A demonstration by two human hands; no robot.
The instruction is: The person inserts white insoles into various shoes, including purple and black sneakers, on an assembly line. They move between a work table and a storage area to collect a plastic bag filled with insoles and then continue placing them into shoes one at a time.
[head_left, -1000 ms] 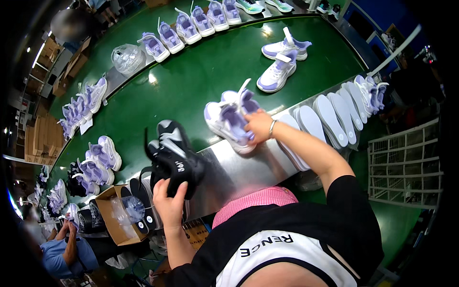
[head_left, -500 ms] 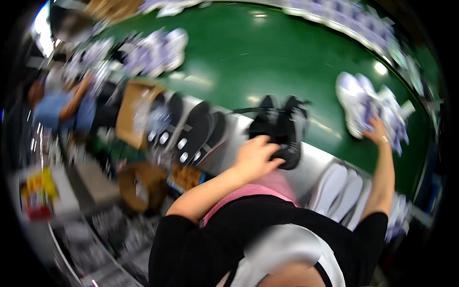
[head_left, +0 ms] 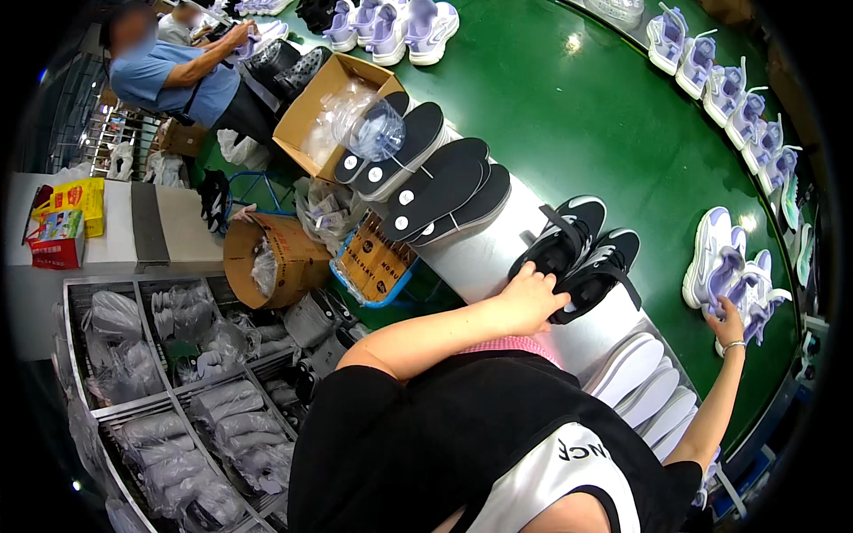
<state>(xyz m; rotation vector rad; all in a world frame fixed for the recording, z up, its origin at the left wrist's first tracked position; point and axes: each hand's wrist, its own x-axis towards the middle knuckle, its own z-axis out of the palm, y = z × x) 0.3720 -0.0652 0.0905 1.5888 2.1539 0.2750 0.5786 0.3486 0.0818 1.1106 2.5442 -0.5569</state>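
A pair of black sneakers (head_left: 597, 260) with white side stripes stands on a metal ledge before me, heels toward me. My left hand (head_left: 536, 300) has its fingers curled over the heel collars of this pair. Far out to the right, my right hand (head_left: 730, 327) grips the heel of a white and lavender sneaker (head_left: 712, 253) on the green surface. A second white and lavender sneaker (head_left: 764, 289) lies against it. The fingertips of my right hand are partly hidden inside the shoe's collar.
Black insoles (head_left: 435, 191) lie stacked left on the metal ledge (head_left: 480, 244); white insoles (head_left: 626, 371) lie right. Beyond are a carton of clear plastic (head_left: 298, 133), a row of lavender sneakers (head_left: 724, 93) and a co-worker in blue (head_left: 169, 75). A rack of bagged items (head_left: 182, 391) stands lower left.
The view has turned, so the sneakers and ledge appear further right and tilted, and the blur is gone. My left hand stays at the black sneakers, my right at the lavender one.
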